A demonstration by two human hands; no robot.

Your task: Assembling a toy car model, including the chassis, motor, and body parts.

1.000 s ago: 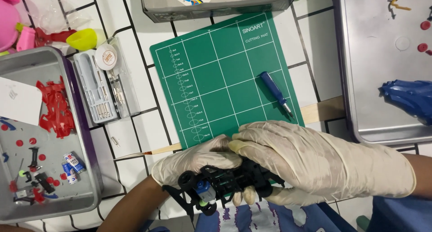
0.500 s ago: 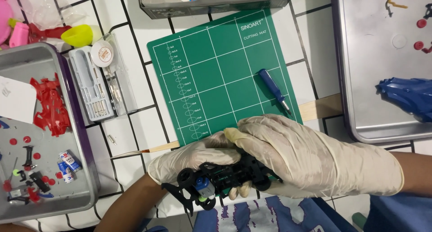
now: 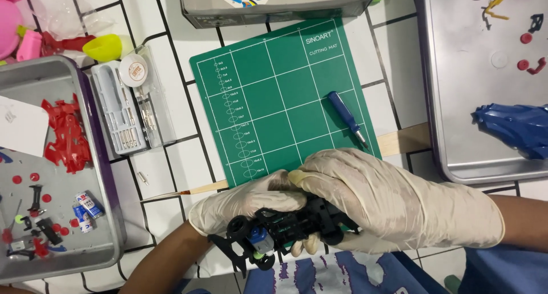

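Head view: at lower centre, both gloved hands, left hand [image 3: 245,205] and right hand [image 3: 394,200], close around a black toy car chassis [image 3: 279,234]. It looks light, rigid plastic with fragile thin struts; best held by its solid middle.

Black toy car chassis [image 3: 282,232] — wheels fitted, lying sideways — near the table's edge.

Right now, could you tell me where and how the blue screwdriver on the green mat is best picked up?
Pinch the blue screwdriver by its thick blue handle, coming straight down from above. It lies flat and slanted on the green mat, metal tip toward the near right, with open mat either side.
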